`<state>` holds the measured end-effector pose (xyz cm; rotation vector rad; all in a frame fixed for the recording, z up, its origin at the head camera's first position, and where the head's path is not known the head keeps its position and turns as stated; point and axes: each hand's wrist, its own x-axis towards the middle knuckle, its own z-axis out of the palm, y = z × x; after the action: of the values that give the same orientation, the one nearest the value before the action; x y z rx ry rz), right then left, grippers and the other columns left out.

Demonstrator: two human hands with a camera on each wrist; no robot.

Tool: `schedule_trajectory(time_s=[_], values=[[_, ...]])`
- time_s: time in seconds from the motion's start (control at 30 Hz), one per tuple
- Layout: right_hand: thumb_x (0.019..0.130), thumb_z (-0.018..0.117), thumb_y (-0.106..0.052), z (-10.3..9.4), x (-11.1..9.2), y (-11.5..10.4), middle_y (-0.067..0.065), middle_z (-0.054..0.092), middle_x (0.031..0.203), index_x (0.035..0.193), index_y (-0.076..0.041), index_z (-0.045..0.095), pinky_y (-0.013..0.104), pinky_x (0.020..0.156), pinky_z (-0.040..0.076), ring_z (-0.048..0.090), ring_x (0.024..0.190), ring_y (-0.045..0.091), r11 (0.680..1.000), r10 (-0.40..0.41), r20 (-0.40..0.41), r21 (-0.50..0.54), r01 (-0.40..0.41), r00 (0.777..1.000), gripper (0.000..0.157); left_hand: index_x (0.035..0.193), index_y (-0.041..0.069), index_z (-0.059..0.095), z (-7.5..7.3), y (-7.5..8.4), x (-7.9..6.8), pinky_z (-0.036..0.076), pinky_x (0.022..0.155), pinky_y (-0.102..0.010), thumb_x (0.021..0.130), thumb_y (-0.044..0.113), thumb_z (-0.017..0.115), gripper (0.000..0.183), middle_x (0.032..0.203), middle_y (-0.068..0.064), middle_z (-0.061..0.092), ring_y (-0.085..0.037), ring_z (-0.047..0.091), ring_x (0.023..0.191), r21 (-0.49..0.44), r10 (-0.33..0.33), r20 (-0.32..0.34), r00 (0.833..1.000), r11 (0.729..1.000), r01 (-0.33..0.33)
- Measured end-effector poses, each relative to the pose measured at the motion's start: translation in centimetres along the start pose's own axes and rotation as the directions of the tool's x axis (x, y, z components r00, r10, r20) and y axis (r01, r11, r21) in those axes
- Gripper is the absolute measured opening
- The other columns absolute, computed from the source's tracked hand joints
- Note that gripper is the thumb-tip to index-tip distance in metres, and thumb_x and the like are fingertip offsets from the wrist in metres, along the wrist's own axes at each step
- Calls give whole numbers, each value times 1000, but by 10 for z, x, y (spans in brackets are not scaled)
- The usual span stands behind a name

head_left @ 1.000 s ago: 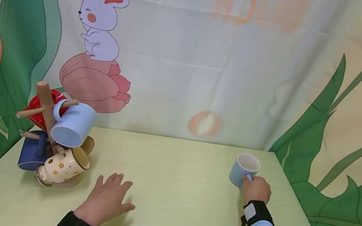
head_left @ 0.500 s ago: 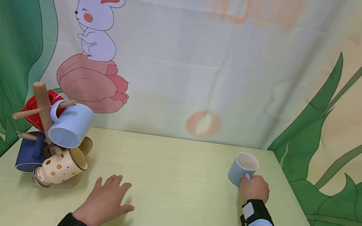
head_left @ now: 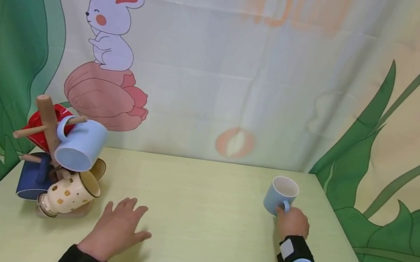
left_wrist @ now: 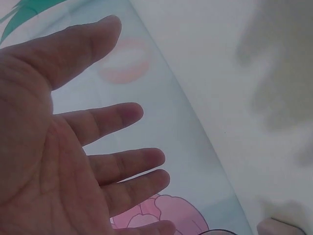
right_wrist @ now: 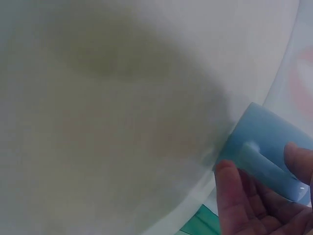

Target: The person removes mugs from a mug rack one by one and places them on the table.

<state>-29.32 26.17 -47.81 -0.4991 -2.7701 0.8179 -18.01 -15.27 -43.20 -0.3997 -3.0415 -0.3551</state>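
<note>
A light blue mug [head_left: 276, 199] with a pale inside stands upright near the table's back right corner. Its handle [right_wrist: 274, 171] faces my right hand [head_left: 293, 222]. In the right wrist view the thumb and the loosely bent fingers of that hand are spread apart on either side of the handle. My left hand [head_left: 114, 229] hovers palm down over the table, fingers spread, holding nothing. To its left is a wooden mug tree [head_left: 47, 121]. On it hang another light blue mug [head_left: 81, 146], a red mug [head_left: 39, 124], a dark blue mug [head_left: 32, 179] and a cream patterned mug [head_left: 70, 193].
The pale green table [head_left: 194, 222] reaches back to a printed curtain [head_left: 206, 55] with a rabbit and tulips. One peg [head_left: 28, 132] of the mug tree sticks out to the left with nothing on it.
My right hand's fingers have loosened and drawn slightly back from the mug's handle, which now shows more fully. My left hand has shifted a little left. The mug stays in place.
</note>
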Motion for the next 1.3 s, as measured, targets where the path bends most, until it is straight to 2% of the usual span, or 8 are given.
schedule_trajectory(time_s=[0.23,0.43,0.53,0.67,0.77,0.87,1.1,1.3], values=[[94,61,-41,-4,-11,5,16,56,77,85,4,56,42,57,41,54,69,31,998,55,7,9,-55,998,46,126,3,61,-10,-7,0,34,97,-70,85,40,76,57,130,-28,54,-46,48,125,30,24,-69,997,999,-22],[92,64,-47,-8,-34,-9,31,56,106,118,10,52,60,74,48,60,97,49,995,61,-33,79,-58,998,64,127,2,61,-23,-13,-1,37,95,-69,86,42,75,58,130,-29,54,-46,51,122,68,21,-95,995,998,-15],[91,66,-47,-7,-46,-18,32,57,113,127,8,52,63,78,48,59,103,50,995,18,-48,95,-14,999,66,126,1,61,-30,-15,-3,40,94,-66,86,40,76,58,129,-30,55,-46,52,121,67,35,-131,991,997,-27],[90,70,-45,-3,-60,-28,33,58,118,130,8,53,62,79,50,59,106,50,990,-125,-52,62,128,991,68,126,-1,61,-42,-17,-4,42,94,-64,85,39,77,59,128,-31,55,-47,52,120,59,48,-180,982,998,-37],[90,71,-45,0,-68,-34,32,57,126,133,9,52,61,85,49,58,112,50,967,-254,18,14,253,967,71,127,-1,60,-52,-19,-4,42,95,-64,86,39,76,60,129,-32,54,-48,52,119,55,38,-188,981,998,-28],[90,70,-47,0,-76,-41,29,58,129,135,7,54,59,90,48,57,116,47,940,-331,134,-36,339,934,72,130,-2,58,-62,-23,-4,39,97,-66,87,40,75,62,132,-34,52,-51,50,120,40,9,-171,985,999,-2],[84,72,-54,-10,-95,-59,20,64,121,130,-1,61,52,87,50,61,112,37,899,-374,358,-86,429,856,71,132,-3,56,-87,-35,-10,37,96,-70,88,41,75,65,135,-33,48,-52,47,122,9,-52,-169,984,998,54],[81,73,-58,-16,-106,-70,14,66,121,131,-4,62,51,89,50,61,114,34,882,-390,455,-67,467,801,74,131,-2,57,-110,-52,-21,40,87,-74,89,42,72,63,136,-37,45,-57,47,118,-19,-82,-273,959,997,80]])
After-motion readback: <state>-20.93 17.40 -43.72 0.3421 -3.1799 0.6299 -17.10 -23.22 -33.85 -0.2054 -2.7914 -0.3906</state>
